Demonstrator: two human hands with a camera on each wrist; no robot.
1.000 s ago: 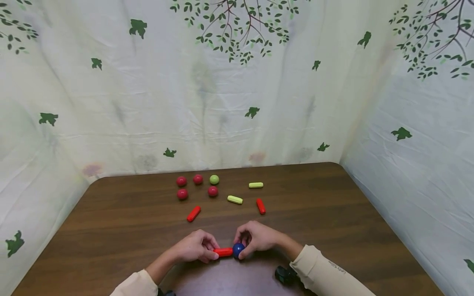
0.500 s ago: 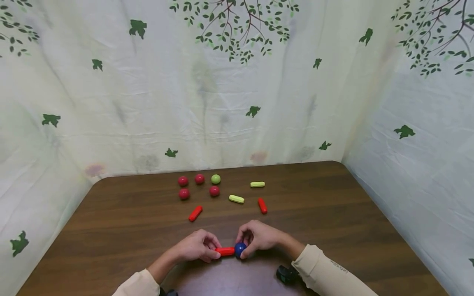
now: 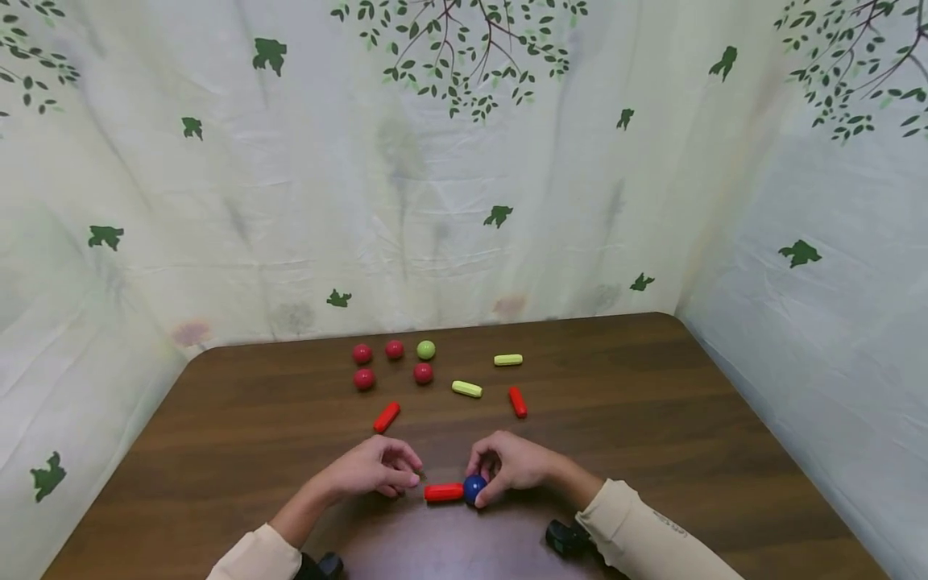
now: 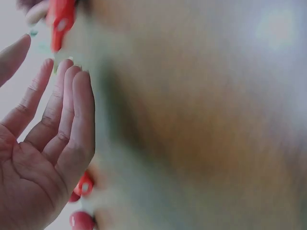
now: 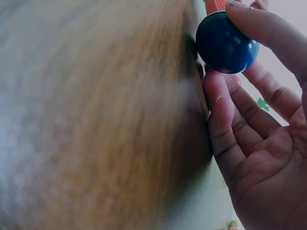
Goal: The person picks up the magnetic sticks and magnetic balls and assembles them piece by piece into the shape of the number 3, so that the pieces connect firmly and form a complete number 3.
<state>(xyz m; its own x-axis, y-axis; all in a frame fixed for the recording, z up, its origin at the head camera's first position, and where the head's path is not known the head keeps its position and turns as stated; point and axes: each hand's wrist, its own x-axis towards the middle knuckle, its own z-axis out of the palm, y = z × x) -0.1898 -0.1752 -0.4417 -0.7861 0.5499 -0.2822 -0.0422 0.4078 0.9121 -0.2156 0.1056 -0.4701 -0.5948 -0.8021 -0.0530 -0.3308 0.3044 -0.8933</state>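
A blue ball [image 3: 474,489] touches the right end of a red rod [image 3: 444,492] on the table. My right hand [image 3: 516,462] pinches the ball between thumb and fingers, as the right wrist view also shows with the ball [image 5: 225,43] against the thumb. Left of the rod, my left hand [image 3: 377,467] holds nothing and is apart from it. The left wrist view has that hand's fingers [image 4: 84,110] loosely extended, with the rod [image 4: 61,19] beyond the fingertips.
Behind the hands lie a red rod [image 3: 387,416] on the left, another red rod [image 3: 518,402] on the right, and two yellow-green rods [image 3: 467,389]. Farther back are several red balls [image 3: 364,379] and a green ball [image 3: 425,350]. A printed curtain [image 3: 435,266] stands behind the table [image 3: 616,387].
My left hand has let go of the red rod and moved a little left and away from it. The right hand keeps its hold on the blue ball. The view has shifted slightly.
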